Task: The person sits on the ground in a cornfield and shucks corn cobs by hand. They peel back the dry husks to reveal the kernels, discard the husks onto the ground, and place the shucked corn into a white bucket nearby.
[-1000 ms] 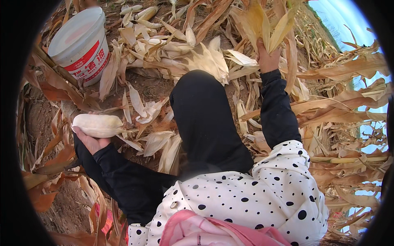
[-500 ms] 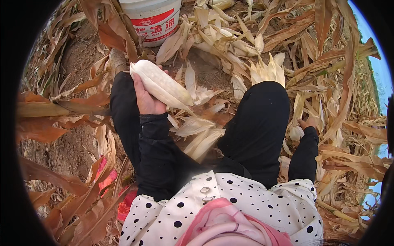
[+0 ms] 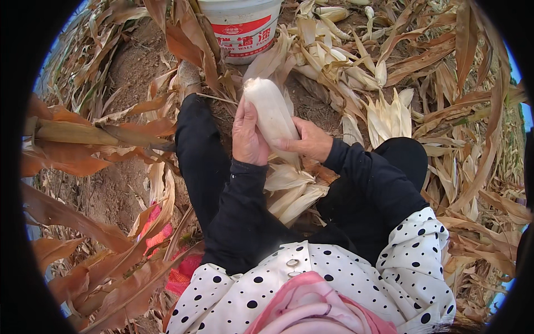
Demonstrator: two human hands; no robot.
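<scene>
Head view, the only one: a husk-covered corn ear [image 3: 271,111] is held up in front of the person, between the two hands and over the gap between the dark-trousered legs. It's tilted, blunt stalk end up and to the left, narrower tip down and to the right.

Left hand [image 3: 250,139] is closed around the ear's left side, thumb lying along the husk. Right hand [image 3: 311,140] is clamped on the lower right part, thumb across the front near the tip. The ear sits between thumbs and fingers on both sides; some fingers are behind it, so how far they wrap can't be told.

Handling, as a judgement: fairly light, stiff core, dry papery husk that's smooth, a bit slippery and likely to tear. Best hold is one hand around the thick middle, the other pinching the husk near the tip.

Around: loose husks [image 3: 297,203] below the hands, a splayed husk [image 3: 389,118] right of them, white bucket [image 3: 250,28] with red band beyond, brown leaves [image 3: 83,217] at left.
</scene>
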